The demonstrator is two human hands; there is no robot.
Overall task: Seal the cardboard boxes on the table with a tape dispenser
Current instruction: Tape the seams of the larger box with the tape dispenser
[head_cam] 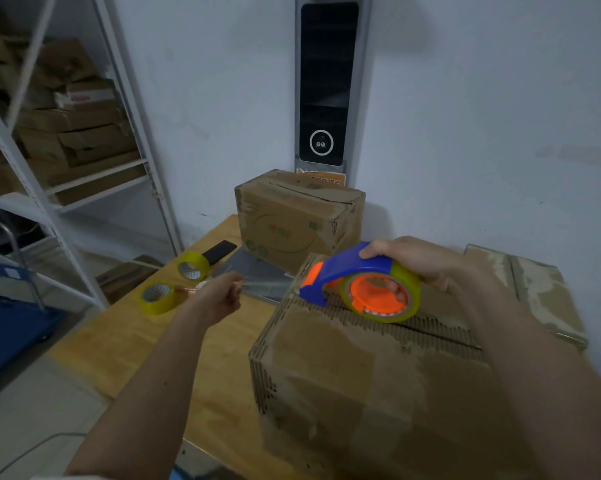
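A large worn cardboard box [361, 368] stands on the wooden table [126, 348] in front of me, its top flaps closed along a dark seam. My right hand [427, 261] grips a blue and orange tape dispenser [358, 282] with a yellowish roll, resting on the far left end of that seam. My left hand [223, 296] pinches the free end of clear tape [264, 282], stretched out to the left of the dispenser above the table. A second, smaller box [292, 220] stands behind, against the wall.
Two spare yellow tape rolls [193, 266] [157, 297] and a black phone [219, 251] lie on the table's left part. A flattened carton [534, 289] sits at the right. Metal shelving [67, 150] with cartons stands left, with a blue cart [11, 323] below.
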